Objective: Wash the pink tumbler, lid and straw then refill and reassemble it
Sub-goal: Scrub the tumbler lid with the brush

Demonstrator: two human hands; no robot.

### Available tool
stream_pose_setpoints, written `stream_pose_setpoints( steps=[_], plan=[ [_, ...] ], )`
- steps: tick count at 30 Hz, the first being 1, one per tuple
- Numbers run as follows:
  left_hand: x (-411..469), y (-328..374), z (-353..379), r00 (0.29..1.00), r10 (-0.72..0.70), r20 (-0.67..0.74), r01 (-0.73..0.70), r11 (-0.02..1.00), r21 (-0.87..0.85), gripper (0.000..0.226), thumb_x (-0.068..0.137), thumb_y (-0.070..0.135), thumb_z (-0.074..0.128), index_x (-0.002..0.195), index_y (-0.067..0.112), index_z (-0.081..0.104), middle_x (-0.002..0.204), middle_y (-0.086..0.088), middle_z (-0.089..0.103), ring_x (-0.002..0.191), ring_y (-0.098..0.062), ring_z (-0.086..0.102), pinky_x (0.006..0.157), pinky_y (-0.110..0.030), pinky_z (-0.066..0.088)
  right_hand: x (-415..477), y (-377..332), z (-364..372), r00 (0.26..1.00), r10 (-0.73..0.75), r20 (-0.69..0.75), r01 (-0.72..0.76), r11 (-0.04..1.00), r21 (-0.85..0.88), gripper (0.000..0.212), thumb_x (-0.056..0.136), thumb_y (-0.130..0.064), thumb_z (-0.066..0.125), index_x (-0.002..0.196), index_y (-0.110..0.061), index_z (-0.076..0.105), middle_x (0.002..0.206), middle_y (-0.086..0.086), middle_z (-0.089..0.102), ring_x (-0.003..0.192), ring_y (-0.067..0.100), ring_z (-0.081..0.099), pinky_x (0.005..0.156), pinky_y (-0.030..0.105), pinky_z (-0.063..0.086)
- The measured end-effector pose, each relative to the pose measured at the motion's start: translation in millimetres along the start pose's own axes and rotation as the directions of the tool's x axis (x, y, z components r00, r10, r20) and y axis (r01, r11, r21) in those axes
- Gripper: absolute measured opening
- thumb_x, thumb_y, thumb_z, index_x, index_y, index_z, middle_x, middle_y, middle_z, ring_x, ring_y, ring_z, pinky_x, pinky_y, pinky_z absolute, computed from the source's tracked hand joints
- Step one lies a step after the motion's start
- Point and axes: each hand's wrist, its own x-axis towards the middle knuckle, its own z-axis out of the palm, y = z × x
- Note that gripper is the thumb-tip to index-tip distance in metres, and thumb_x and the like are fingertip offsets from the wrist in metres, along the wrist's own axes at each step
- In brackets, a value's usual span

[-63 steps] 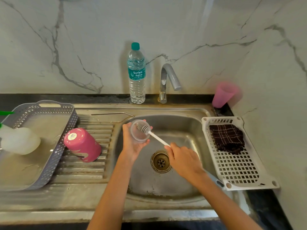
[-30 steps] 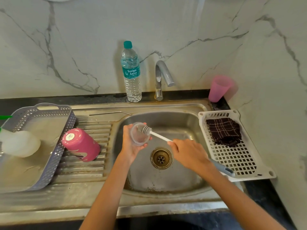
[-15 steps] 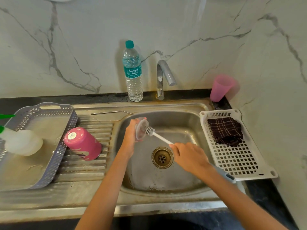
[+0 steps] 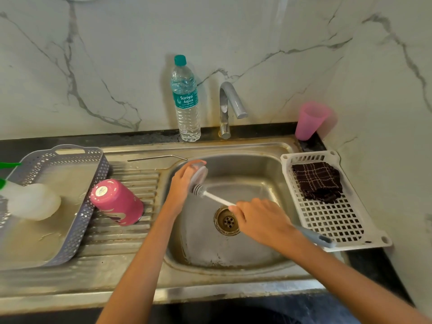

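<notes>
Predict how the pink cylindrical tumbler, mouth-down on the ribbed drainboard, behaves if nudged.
The pink cylindrical tumbler stands tall on the ribbed steel drainboard, so a nudge could tip it; being round, it would probably roll. Its glossy wall looks smooth, likely slippery if wet. It looks rigid, not floppy.

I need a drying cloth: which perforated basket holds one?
The white plastic basket on the right, holding the dark checked cloth; the grey plastic basket has none.

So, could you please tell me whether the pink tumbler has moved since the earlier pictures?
No. The pink tumbler rests at the same spot on the ribbed drainboard, right beside the grey basket, as before.
</notes>
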Motion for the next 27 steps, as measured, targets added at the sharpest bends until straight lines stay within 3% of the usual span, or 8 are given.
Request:
stream_pose_setpoints(
  steps=[5,8,12,14,18,21,24,27],
  plan=[
    [1.9,5.2,-3.8,1.0,-0.019,0.016,0.018,1.0,0.011,0.039,0.084,0.047,0.047,0.109,0.029,0.071,0.106,0.007,0.07,0.102,-0.016,0.062,0.085,-0.028,0.049,18.3,22.8,-18.6,0.997,0.075,-0.035,-0.074,0.997,0.024,0.043,0.103,-0.042,0.028,0.094,-0.023,0.066,0.058,-0.006,0.051,0.052,0.015,0.052,0.055,0.031,0.048],
    [5.4,11.2,-1.6,0.998,0.025,0.065,-0.031,0.995,0.094,0.044,0.081,0.052,0.047,0.111,0.03,0.071,0.107,0.001,0.07,0.097,-0.009,0.062,0.083,-0.022,0.046,17.5,23.3,-12.7,0.994,0.11,-0.021,-0.11,0.994,0.015,0.045,0.104,-0.041,0.028,0.095,-0.019,0.066,0.06,-0.005,0.052,0.057,0.017,0.055,0.059,0.03,0.046],
    [9.5,3.9,0.1,0.999,0.012,0.038,-0.015,0.998,0.067,0.04,0.08,0.047,0.049,0.107,0.029,0.072,0.109,0.0,0.069,0.098,-0.018,0.063,0.075,-0.023,0.051,2.9,1.9,-5.5,0.999,0.01,0.043,-0.012,0.999,0.052,0.046,0.103,-0.041,0.028,0.093,-0.017,0.065,0.075,0.007,0.064,0.069,0.026,0.06,0.07,0.036,0.048],
    [9.5,0.2,-1.6,0.999,-0.008,0.043,0.004,0.997,0.081,0.049,0.076,0.054,0.048,0.109,0.027,0.072,0.11,0.001,0.069,0.1,-0.018,0.064,0.078,-0.023,0.052,10.4,9.3,-12.1,0.999,0.008,0.043,-0.011,0.998,0.068,0.044,0.103,-0.042,0.028,0.088,-0.02,0.064,0.069,0.002,0.06,0.064,0.022,0.058,0.068,0.035,0.049],
    [10.2,0.3,-3.8,0.998,0.013,0.059,-0.022,0.987,0.16,0.048,0.08,0.058,0.048,0.113,0.031,0.07,0.113,0.007,0.068,0.105,-0.009,0.061,0.089,-0.026,0.047,31.6,35.3,-13.4,0.996,0.087,0.019,-0.088,0.994,0.064,0.043,0.103,-0.041,0.03,0.063,-0.029,0.041,0.056,-0.006,0.045,0.053,0.015,0.049,0.063,0.032,0.048],
    [11.7,4.8,-0.6,0.997,0.027,0.069,-0.039,0.983,0.178,0.036,0.084,0.051,0.051,0.109,0.035,0.07,0.111,0.009,0.068,0.101,-0.005,0.061,0.078,-0.018,0.046,22.1,25.3,1.0,0.993,0.092,0.073,-0.099,0.991,0.094,0.041,0.104,-0.039,0.028,0.071,-0.025,0.047,0.061,-0.002,0.052,0.056,0.018,0.053,0.063,0.033,0.05],
    [12.4,-3.8,-1.0,1.0,-0.013,-0.013,0.014,0.997,0.082,0.033,0.084,0.046,0.049,0.103,0.033,0.072,0.107,0.002,0.069,0.097,-0.019,0.063,0.078,-0.03,0.051,5.8,6.4,0.2,0.997,0.0,0.071,-0.007,0.994,0.106,0.041,0.104,-0.04,0.029,0.083,-0.02,0.059,0.066,0.001,0.054,0.06,0.022,0.053,0.067,0.037,0.051],
    [10.8,-4.6,2.0,0.996,-0.073,-0.048,0.073,0.997,0.004,0.027,0.099,0.027,0.045,0.101,0.03,0.072,0.093,0.012,0.07,0.091,-0.014,0.063,0.073,-0.028,0.051,14.3,17.3,-12.2,0.998,0.018,0.053,-0.026,0.987,0.156,0.043,0.104,-0.042,0.03,0.072,-0.021,0.051,0.057,-0.005,0.046,0.044,0.012,0.042,0.047,0.026,0.041]
  ],
)
